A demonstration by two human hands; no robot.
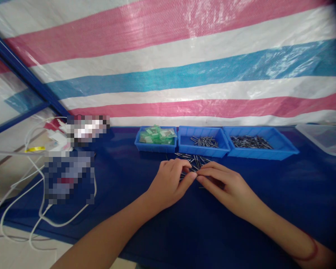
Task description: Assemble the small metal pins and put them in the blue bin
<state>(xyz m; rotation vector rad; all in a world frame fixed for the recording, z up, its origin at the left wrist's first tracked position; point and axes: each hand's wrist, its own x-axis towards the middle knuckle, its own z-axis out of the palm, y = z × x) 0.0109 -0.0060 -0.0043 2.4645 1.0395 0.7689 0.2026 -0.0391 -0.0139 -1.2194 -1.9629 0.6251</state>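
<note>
A loose heap of small dark metal pins [192, 160] lies on the blue table cloth [184, 224], just in front of the blue trays. My left hand [170, 183] and my right hand [226, 185] meet at the near edge of that heap, fingertips touching. Both hands are curled into a pinch. What the fingers grip is too small to make out, though pins lie right under them.
Three blue trays stand in a row behind the heap: one with green packets [156, 135], one with a few pins [203, 142], one with many pins [259, 144]. A clear plastic box [324, 138] sits far right. White cables [42, 213] trail at the left. A striped tarp hangs behind.
</note>
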